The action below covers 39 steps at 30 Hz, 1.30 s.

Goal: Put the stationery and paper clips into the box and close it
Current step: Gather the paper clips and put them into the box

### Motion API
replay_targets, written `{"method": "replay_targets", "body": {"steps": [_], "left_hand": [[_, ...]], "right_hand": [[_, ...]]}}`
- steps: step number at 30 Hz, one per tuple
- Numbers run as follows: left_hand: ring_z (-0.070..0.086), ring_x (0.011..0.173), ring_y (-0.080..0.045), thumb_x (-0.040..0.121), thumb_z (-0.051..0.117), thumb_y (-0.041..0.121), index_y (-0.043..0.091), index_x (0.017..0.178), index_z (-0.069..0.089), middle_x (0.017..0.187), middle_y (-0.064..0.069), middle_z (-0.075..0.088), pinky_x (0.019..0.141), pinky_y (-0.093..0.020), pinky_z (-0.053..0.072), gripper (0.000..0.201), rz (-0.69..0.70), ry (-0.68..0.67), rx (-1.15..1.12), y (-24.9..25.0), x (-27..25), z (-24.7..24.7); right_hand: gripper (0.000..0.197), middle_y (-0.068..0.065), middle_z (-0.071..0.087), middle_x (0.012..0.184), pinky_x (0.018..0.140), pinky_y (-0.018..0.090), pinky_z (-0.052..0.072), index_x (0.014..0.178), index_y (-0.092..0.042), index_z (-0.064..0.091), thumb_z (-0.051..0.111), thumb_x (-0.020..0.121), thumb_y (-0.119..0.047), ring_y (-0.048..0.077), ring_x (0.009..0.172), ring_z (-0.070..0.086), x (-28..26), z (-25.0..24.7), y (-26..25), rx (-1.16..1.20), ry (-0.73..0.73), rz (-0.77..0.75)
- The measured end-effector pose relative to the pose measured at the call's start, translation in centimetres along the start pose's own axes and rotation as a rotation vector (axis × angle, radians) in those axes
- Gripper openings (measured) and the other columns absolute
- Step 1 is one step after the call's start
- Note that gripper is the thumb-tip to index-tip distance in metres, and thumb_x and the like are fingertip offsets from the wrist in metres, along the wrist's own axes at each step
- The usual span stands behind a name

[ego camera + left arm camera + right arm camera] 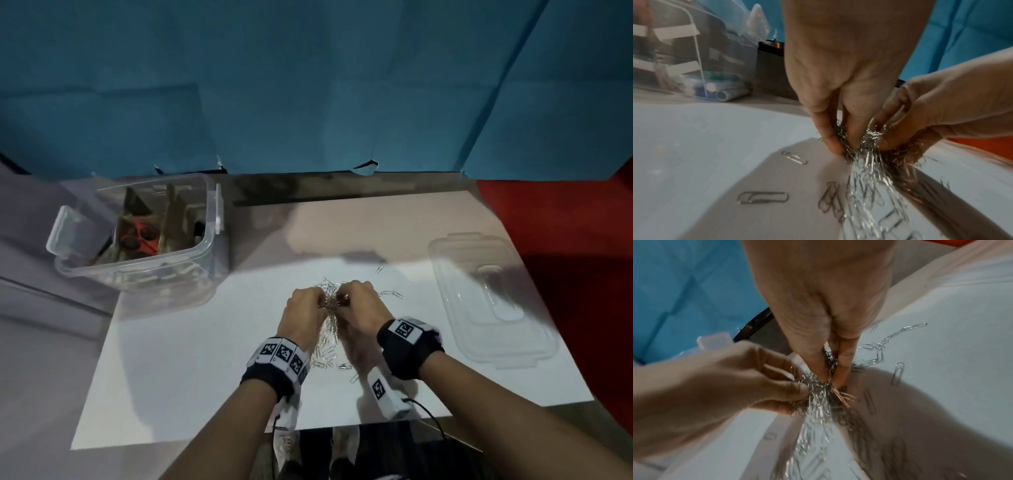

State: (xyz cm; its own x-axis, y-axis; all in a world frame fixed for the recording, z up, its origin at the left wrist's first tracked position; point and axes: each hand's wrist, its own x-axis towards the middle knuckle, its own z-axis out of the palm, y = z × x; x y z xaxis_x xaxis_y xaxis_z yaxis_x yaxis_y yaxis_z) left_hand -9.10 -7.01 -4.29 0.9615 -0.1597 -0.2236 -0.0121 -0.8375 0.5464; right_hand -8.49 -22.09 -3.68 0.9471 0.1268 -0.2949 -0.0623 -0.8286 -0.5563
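At far left we see the clear plastic box, open, standing on the table near its back left corner; it holds stationery, among it a red item and some pens, though blur hides the details. Toward the centre, our left hand has its fingers curled down into a tangled heap of silver paper clips, pinching a bunch of them; in the left wrist view the fingertips press into the clump just above the white tabletop. Directly beside it, our right hand also grips the same clump, its fingers closed on the wires, the two hands nearly touching. Loose clips lie scattered on the table beneath the wrists and a short chain of clips trails off to the right of the heap. At far right the transparent lid lies flat on the table, well apart from the box.
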Motion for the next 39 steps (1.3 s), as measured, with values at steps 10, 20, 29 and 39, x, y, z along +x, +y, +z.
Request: {"method": "replay_targets", "body": {"steps": [10,20,29,39], "left_hand": [[0.065,0.091,-0.016,0.085,0.079,0.019,0.013,0.098,0.077,0.096,-0.003,0.074,0.083,-0.029,0.054,0.014,0.007,0.066,-0.187,-2.1,2.0,-5.0],[0.066,0.069,-0.003,0.083,0.079,0.016,0.016,0.088,0.079,0.075,0.009,0.073,0.066,-0.018,0.053,0.004,0.146,0.167,-0.287,-2.0,0.4,-17.8],[0.071,0.08,-0.014,0.076,0.081,0.012,0.013,0.087,0.078,0.085,0.0,0.077,0.072,-0.029,0.056,0.012,-0.05,0.437,-0.164,-10.6,3.7,-32.5],[0.063,0.115,-0.03,0.09,0.067,0.023,0.009,0.122,0.068,0.128,-0.012,0.067,0.095,-0.032,0.051,0.034,-0.303,0.203,0.055,-16.5,8.6,-33.0]], "right_hand": [[0.008,0.003,0.075,0.072,0.053,0.019,0.052,0.077,-0.006,0.078,0.078,0.078,0.001,0.012,0.059,0.067,1.1,-5.1,-0.6,0.4,0.011,0.057],[0.004,0.022,0.072,0.078,0.067,0.035,0.062,0.084,-0.001,0.076,0.074,0.083,0.002,0.023,0.064,0.067,3.3,-9.4,-11.7,0.605,-0.039,-0.092],[0.006,0.01,0.072,0.075,0.054,0.016,0.05,0.086,-0.001,0.076,0.077,0.081,-0.002,0.001,0.051,0.061,12.6,-7.9,-30.2,0.562,-0.027,-0.315],[0.024,0.016,0.067,0.092,0.073,0.037,0.05,0.103,0.007,0.07,0.053,0.086,0.007,0.027,0.09,0.065,19.5,-0.2,-36.7,0.363,-0.059,-0.171]]}}
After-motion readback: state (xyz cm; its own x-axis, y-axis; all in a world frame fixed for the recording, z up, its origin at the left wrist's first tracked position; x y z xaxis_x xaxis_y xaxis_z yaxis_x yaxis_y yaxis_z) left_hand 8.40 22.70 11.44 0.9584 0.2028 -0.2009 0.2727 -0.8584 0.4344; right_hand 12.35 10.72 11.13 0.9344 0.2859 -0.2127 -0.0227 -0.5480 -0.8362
